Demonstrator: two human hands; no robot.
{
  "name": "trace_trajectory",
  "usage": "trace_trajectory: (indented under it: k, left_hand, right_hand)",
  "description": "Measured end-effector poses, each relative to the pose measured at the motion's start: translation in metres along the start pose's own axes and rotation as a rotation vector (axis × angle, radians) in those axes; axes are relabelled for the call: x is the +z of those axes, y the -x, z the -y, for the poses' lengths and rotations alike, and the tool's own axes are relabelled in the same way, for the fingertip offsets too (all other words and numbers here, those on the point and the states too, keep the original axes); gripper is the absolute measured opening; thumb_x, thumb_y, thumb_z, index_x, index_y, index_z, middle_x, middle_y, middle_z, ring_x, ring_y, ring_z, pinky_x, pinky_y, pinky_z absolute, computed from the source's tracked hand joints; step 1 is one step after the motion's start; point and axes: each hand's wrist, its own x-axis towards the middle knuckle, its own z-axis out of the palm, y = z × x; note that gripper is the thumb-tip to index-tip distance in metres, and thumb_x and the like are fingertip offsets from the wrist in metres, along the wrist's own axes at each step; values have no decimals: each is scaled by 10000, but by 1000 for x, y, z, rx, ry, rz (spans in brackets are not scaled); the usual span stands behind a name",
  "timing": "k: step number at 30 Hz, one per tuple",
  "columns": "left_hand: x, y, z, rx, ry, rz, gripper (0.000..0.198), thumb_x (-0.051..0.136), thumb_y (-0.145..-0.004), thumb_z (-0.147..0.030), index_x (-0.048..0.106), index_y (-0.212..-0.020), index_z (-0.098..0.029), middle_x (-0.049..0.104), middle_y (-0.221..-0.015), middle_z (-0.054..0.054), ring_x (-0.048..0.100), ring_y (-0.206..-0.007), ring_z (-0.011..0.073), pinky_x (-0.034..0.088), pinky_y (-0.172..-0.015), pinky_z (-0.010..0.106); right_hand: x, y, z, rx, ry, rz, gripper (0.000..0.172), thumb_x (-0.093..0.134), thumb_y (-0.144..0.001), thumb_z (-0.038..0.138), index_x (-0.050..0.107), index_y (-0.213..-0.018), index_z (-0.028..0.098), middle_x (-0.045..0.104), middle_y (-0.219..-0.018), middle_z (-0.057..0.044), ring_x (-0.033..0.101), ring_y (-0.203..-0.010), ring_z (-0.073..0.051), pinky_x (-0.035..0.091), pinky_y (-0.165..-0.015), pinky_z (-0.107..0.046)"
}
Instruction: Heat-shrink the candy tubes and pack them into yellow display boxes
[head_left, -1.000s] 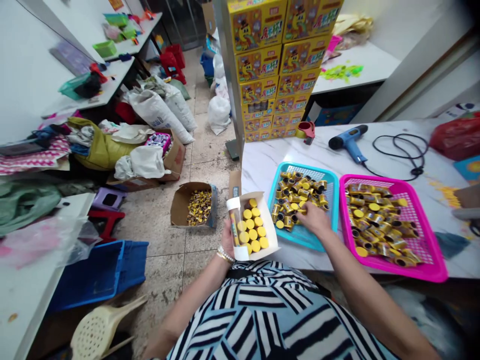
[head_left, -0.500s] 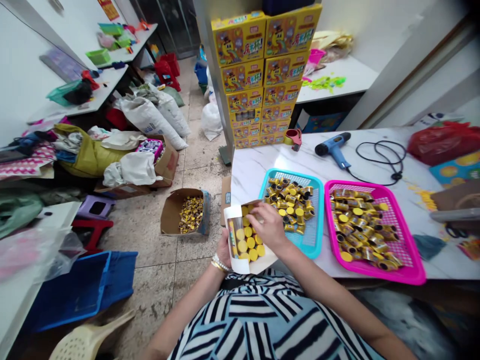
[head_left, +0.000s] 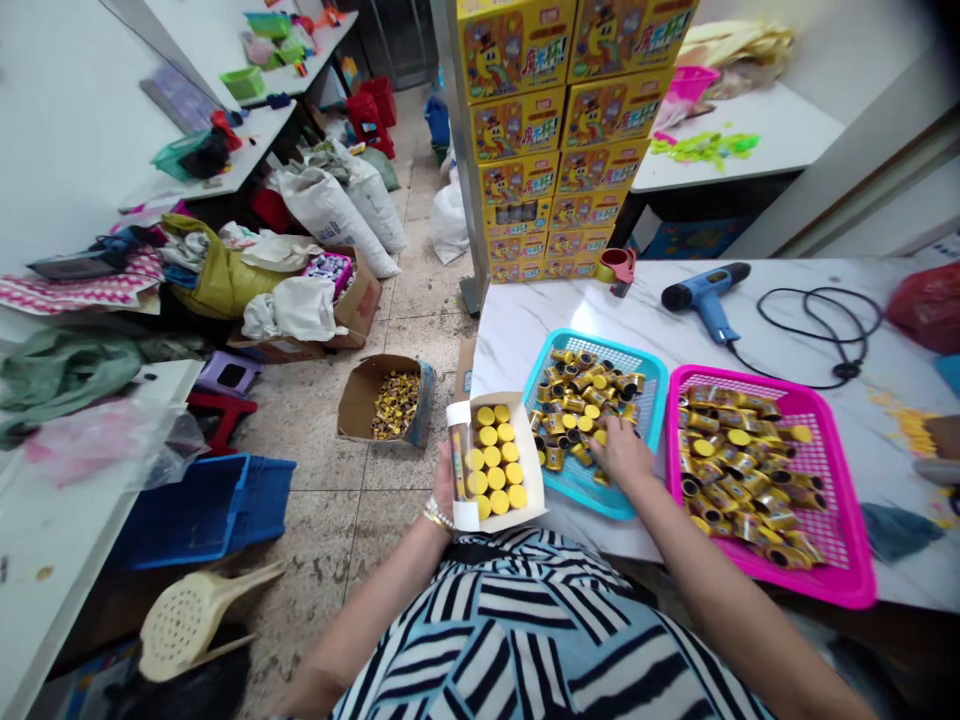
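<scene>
My left hand [head_left: 442, 485] grips an open carton [head_left: 531, 490] by its left side, in front of my body. Several small tubes [head_left: 493, 456] with yellow caps stand in rows inside it, caps facing up. My right hand [head_left: 624, 455] is down in the turquoise basket [head_left: 654, 400], its fingers bent around a yellow-capped tube [head_left: 600, 437] in the pile. Gold-printed tubes lie loose there, some showing yellow caps and others dark openings. The right fingertips are partly hidden among them.
To the right stands a pink basket [head_left: 851, 530] of similar tubes. Behind are a blue heat gun [head_left: 705, 298] with its cord, a red tape dispenser [head_left: 619, 268] and stacked yellow boxes [head_left: 517, 125]. On the floor, a cardboard box [head_left: 360, 395] holds more small pieces.
My right hand has left the carton and moved right into the turquoise basket. The carton's opening is now uncovered, and the left hand still holds it. The view has shifted slightly.
</scene>
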Motion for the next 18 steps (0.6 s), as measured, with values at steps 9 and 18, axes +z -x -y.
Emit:
trace_trajectory:
  k: [9, 18]
  left_hand:
    - [-2, 6, 25, 63, 38, 6, 818, 609, -704, -756, 599, -1297, -193, 623, -1325, 128, 382, -1397, 341, 181, -1193, 483]
    - [-1, -4, 28, 103, 62, 0, 694, 580, -760, -721, 659, -1214, -203, 626, -1329, 123, 377, -1410, 322, 153, -1214, 457]
  right_hand:
    - [-24, -19, -8, -16, -599, 236, 273, 656, -651, 417, 556, -788, 203, 658, -777, -70, 662, -845, -264, 521, -734, -373]
    - [-83, 54, 26, -278, -1533, 579, 562, 732, -685, 246, 547, -1213, 304, 687, -1027, -11, 699, -901, -189, 556, -838, -357]
